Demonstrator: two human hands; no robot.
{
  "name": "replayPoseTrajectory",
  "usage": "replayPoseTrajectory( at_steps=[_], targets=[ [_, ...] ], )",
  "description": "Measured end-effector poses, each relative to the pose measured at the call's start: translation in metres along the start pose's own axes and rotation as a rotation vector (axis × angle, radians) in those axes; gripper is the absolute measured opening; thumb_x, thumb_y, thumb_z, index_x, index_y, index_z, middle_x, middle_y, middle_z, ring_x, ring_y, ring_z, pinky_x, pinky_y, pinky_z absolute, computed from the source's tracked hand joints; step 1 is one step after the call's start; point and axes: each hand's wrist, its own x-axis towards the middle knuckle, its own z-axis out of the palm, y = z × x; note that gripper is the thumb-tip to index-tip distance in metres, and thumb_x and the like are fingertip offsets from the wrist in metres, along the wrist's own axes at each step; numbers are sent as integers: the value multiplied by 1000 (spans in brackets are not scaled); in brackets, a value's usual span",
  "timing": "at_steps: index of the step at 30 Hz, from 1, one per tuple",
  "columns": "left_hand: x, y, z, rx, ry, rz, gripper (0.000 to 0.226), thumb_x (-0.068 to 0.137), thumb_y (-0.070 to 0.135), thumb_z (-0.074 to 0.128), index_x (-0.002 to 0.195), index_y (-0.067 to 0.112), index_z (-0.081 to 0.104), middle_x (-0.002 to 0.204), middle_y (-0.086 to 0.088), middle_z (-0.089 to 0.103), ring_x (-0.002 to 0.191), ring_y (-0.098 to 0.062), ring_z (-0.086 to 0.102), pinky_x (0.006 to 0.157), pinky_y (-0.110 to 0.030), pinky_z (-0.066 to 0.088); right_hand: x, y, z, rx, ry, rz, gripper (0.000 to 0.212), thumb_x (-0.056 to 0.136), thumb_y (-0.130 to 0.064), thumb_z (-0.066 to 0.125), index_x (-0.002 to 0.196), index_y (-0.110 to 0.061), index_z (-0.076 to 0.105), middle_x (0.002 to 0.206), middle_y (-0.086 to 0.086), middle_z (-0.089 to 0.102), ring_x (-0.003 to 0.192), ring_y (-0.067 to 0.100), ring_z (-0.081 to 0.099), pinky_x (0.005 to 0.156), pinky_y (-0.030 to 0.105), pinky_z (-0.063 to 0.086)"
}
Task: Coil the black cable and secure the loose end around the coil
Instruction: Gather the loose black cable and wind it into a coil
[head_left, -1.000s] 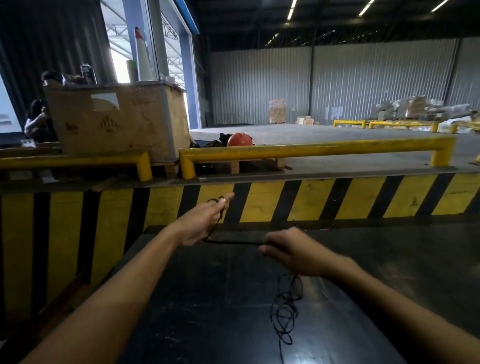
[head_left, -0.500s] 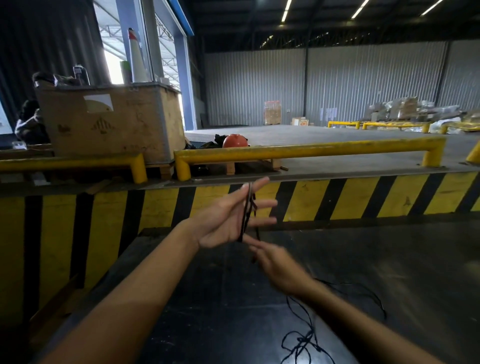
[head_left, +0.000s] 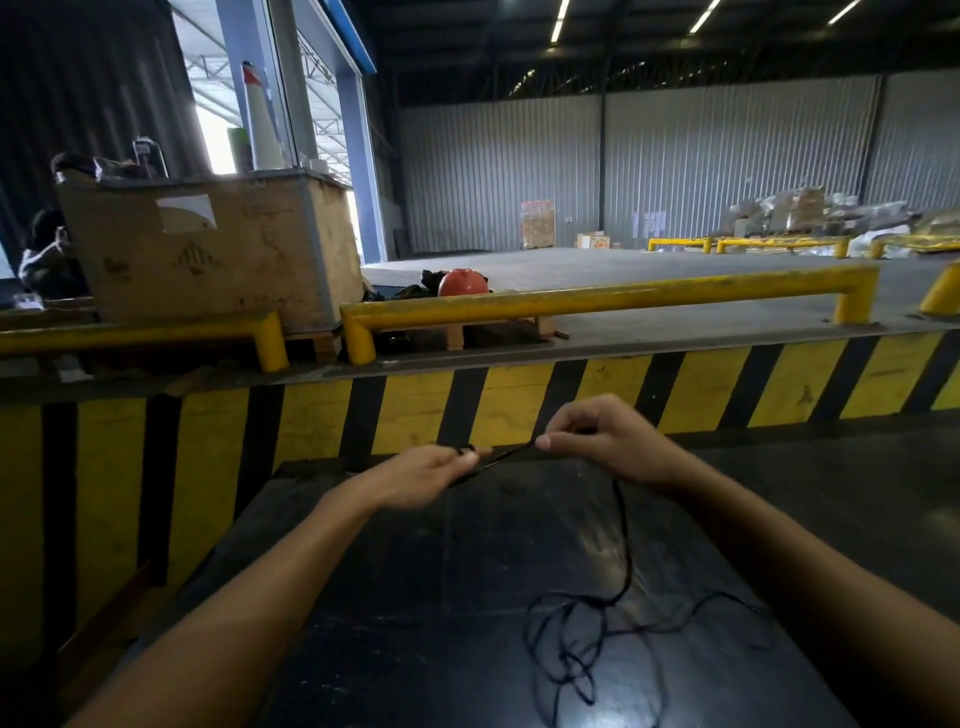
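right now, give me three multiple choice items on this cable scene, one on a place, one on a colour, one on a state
1. Where does the loose tangle of the black cable lie?
A. on the dark surface below the right hand
B. over the yellow rail
C. on the cardboard box

2. What colour is the round helmet-like thing behind the yellow rail?
A. blue
B. orange-red
C. white

3. How is the cable between the left hand and the right hand?
A. drooping down to the surface
B. cut in two
C. stretched in a straight line from one pinch to the other

Answers: 1 A, the tangle rests on the dark surface, with a strand rising to the right hand. 2 B, it shows orange-red beside dark items. 3 C, a straight stretch runs between the two pinching hands.
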Motion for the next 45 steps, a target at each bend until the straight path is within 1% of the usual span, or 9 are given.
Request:
replayPoseTrajectory(
  at_steps=[4,7,10,13,28,34,38,41,45],
  targets=[
    [-15,15,5,-384,-456,23,37,94,55,31,127,54,47,132,4,56,122,-16,53,89,-42,47,8,10,-9,7,278,-49,17,77,-30,72,78,-15,65,72,7,65,63,16,61,58,23,50],
    [-19,22,1,-836,-572,113,40,93,51,36,131,46,49,135,-4,58,125,-25,53,90,-50,49,7,22,9,72,379,-16,34,75,-51,64,73,-17,62,64,0,59,53,5,54,49,14,45],
    [-18,30,-1,-1165,-512,231,47,91,45,40,137,38,45,138,-11,54,122,-30,55,86,-55,52,6,39,37,120,295,50,46,83,-58,49,73,-15,64,66,7,63,58,20,59,53,26,47],
    [-16,38,-9,-1370,-371,360,46,92,43,38,136,38,46,137,-10,56,123,-34,54,88,-65,47,-2,52,64,174,221,127,45,90,-53,43,64,-22,61,52,-8,56,48,8,48,48,23,38],
    [-8,46,-29,-1407,35,387,45,92,52,30,132,42,50,128,-1,63,116,-31,60,86,-70,38,-43,70,84,109,-19,246,38,95,-41,44,64,-24,54,52,-10,44,46,0,40,45,14,33],
    [-10,43,-56,-1074,547,256,39,95,50,34,131,40,47,145,1,44,132,-25,41,100,-70,24,-64,92,78,-53,-158,269,37,94,-44,46,64,-24,55,54,-8,42,46,2,39,51,24,34],
    [-8,13,-45,-348,766,133,39,96,54,29,99,32,62,69,7,50,58,4,50,60,-28,38,-52,75,40,-35,-32,191,32,91,-41,54,62,-29,59,53,-13,53,48,-1,47,49,12,37],
    [1,-9,-26,-20,551,-43,47,98,46,30,107,11,60,71,2,53,61,-10,54,57,-26,40,-35,49,12,-11,36,79,28,89,-36,57,61,-33,59,56,-16,57,50,-1,50,49,9,39],
    [1,-3,9,61,-45,-144,36,98,46,31,104,27,60,94,4,60,85,-16,60,72,-27,42,-8,21,-20,-133,198,-60,18,86,-33,61,68,-32,61,59,-8,60,53,3,55,51,16,45]
  ],
)
